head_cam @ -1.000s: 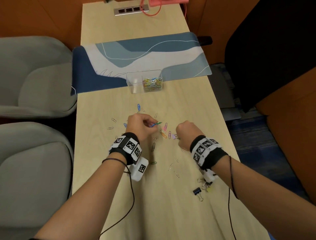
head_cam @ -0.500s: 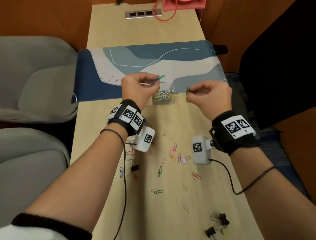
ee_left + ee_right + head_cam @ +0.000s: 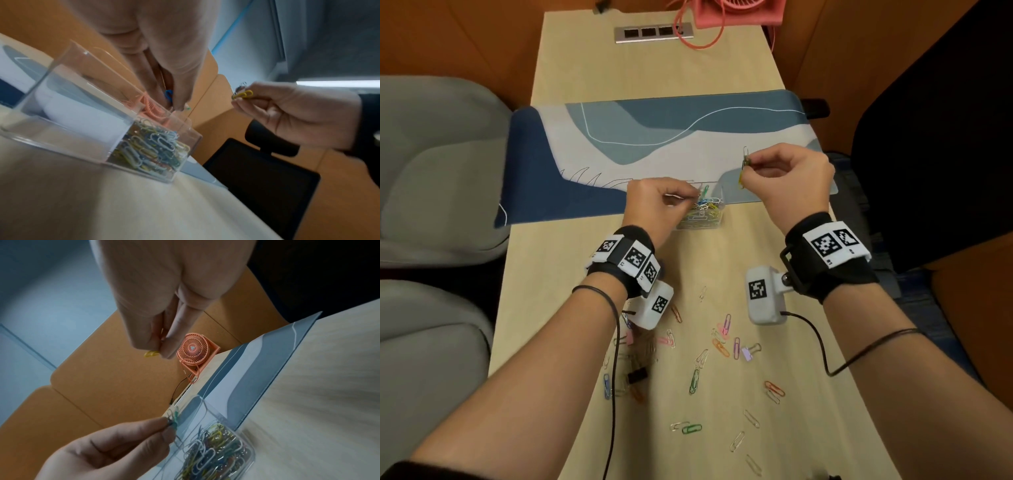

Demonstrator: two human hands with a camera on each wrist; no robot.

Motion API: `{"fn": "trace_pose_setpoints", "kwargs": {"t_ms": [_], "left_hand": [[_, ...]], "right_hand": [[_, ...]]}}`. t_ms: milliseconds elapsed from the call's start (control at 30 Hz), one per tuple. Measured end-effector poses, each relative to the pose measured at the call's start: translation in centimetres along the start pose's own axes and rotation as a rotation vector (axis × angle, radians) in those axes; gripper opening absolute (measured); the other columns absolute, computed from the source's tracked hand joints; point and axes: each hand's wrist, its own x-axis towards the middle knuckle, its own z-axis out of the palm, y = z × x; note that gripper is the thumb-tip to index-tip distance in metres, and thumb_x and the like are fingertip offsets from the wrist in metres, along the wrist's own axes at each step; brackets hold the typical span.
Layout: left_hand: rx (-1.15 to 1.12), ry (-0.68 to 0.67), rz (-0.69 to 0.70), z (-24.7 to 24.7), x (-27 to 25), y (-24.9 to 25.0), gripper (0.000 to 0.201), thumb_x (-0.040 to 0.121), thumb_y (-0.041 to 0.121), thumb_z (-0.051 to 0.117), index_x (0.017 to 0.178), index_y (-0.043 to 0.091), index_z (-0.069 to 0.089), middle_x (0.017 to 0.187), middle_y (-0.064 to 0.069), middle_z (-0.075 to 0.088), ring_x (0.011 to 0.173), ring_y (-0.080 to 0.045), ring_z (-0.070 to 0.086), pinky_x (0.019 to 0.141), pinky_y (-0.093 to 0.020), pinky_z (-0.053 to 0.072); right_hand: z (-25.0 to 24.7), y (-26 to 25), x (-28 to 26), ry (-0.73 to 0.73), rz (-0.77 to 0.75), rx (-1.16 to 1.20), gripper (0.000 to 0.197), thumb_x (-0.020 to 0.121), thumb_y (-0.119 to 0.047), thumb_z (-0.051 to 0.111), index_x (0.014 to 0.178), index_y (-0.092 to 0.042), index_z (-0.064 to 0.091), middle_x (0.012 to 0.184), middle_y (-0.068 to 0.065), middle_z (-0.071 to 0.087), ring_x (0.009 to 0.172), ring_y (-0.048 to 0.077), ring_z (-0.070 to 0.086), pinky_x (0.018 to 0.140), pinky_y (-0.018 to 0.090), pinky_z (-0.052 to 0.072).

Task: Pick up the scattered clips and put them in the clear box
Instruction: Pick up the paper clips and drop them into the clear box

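Note:
The clear box (image 3: 700, 224) stands at the mat's near edge; its right compartment (image 3: 156, 151) holds a pile of coloured paper clips, and its left compartment is bare. My left hand (image 3: 695, 199) hovers right over the filled compartment, pinching green and blue clips (image 3: 173, 417). To the right of the box and higher up, my right hand (image 3: 749, 167) pinches yellow and green clips (image 3: 244, 94). Several scattered clips (image 3: 695, 377) lie on the table nearer to me, behind both wrists.
A blue and white desk mat (image 3: 654, 137) lies beyond the box. A pink fan (image 3: 193, 352) and a power strip (image 3: 653, 32) sit at the table's far end. Grey seats (image 3: 438, 178) flank the left, a black chair (image 3: 257, 178) the right. A black binder clip (image 3: 637, 376) lies among the clips.
Both hands rose from the scattered clips to the box, each carrying clips. The left hand has since dropped to the box's opening; the right stays raised beside it.

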Motion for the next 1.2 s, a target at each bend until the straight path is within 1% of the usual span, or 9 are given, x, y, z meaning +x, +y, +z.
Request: {"fn": "trace_pose_setpoints", "kwargs": {"t_ms": [133,333,567,667,733,867,967,1067,1200], "left_hand": [[0.089,-0.047,0.102,-0.1,-0.3,-0.4,0.015,0.079,0.015,0.080,0.094,0.013,0.078,0.091,0.003,0.073,0.081,-0.009,0.068,0.083,-0.026,0.057],[0.188,0.106,0.181,-1.1,-1.6,-0.9,0.010,0.082,0.018,0.075,0.091,0.021,0.078,0.090,0.009,0.072,0.088,-0.005,0.062,0.079,-0.027,0.052],[0.197,0.146,0.119,-3.2,-5.2,-2.6,0.015,0.083,0.013,0.072,0.092,0.024,0.077,0.090,0.005,0.063,0.084,-0.009,0.055,0.074,-0.017,0.042],[0.228,0.019,0.064,-4.1,-6.8,-3.6,0.023,0.082,0.003,0.067,0.090,0.022,0.077,0.090,0.005,0.064,0.079,-0.005,0.055,0.070,-0.017,0.045],[0.336,-0.151,0.011,-4.2,-7.7,-4.3,0.035,0.081,-0.004,0.059,0.099,0.021,0.076,0.100,0.002,0.063,0.091,-0.011,0.057,0.084,-0.024,0.048],[0.588,-0.468,-0.018,-3.3,-10.0,-3.8,0.062,0.081,-0.008,0.050,0.135,0.021,0.056,0.137,-0.009,0.047,0.126,-0.028,0.041,0.109,-0.037,0.036],[0.771,-0.616,0.054,-2.8,-11.7,-2.1,0.066,0.084,-0.003,0.048,0.145,0.021,0.042,0.149,-0.010,0.034,0.135,-0.030,0.030,0.110,-0.041,0.034],[0.818,-0.673,0.041,-2.8,-13.7,-0.9,0.064,0.086,-0.001,0.045,0.147,0.013,0.035,0.152,-0.011,0.027,0.138,-0.029,0.024,0.110,-0.041,0.034],[0.822,-0.653,-0.001,-2.3,-17.3,0.3,0.055,0.092,-0.002,0.039,0.146,0.003,0.033,0.149,-0.014,0.028,0.141,-0.028,0.021,0.114,-0.036,0.029]], "right_hand": [[1.1,0.1,0.7,-0.044,-0.058,-0.056,0.012,0.069,-0.009,0.074,0.078,-0.017,0.075,0.070,-0.005,0.072,0.064,0.005,0.069,0.069,0.019,0.057],[3.5,0.9,1.3,-0.206,-0.290,-0.262,0.012,0.069,-0.008,0.069,0.076,-0.016,0.075,0.067,-0.006,0.070,0.061,0.006,0.066,0.071,0.017,0.054],[5.5,2.0,1.9,-0.530,-0.480,-0.702,0.022,0.081,-0.006,0.060,0.092,-0.013,0.077,0.093,0.006,0.073,0.086,0.025,0.066,0.083,0.035,0.053],[5.5,1.9,1.4,-0.555,-0.449,-0.759,0.022,0.085,-0.011,0.059,0.099,-0.014,0.076,0.102,0.005,0.073,0.093,0.024,0.065,0.090,0.034,0.051],[5.1,1.5,0.5,-0.503,-0.443,-0.725,0.024,0.085,-0.008,0.058,0.100,-0.013,0.076,0.102,0.006,0.073,0.093,0.024,0.066,0.090,0.034,0.051],[3.9,1.5,-3.4,-0.428,-0.402,-0.708,0.029,0.083,-0.001,0.055,0.099,-0.013,0.076,0.098,0.008,0.071,0.091,0.026,0.064,0.085,0.033,0.052],[3.5,3.0,-7.8,-0.646,-0.268,-0.847,0.045,0.081,0.006,0.050,0.115,-0.018,0.069,0.117,0.007,0.064,0.107,0.026,0.060,0.094,0.036,0.050],[3.1,4.4,-11.8,-0.944,-0.261,-0.985,0.053,0.080,0.007,0.051,0.129,-0.013,0.057,0.133,0.009,0.047,0.118,0.029,0.050,0.097,0.038,0.046],[0.9,5.6,-16.0,-0.996,-0.335,-1.051,0.053,0.089,0.000,0.049,0.141,-0.006,0.041,0.149,0.017,0.031,0.131,0.033,0.037,0.106,0.039,0.039]]}}
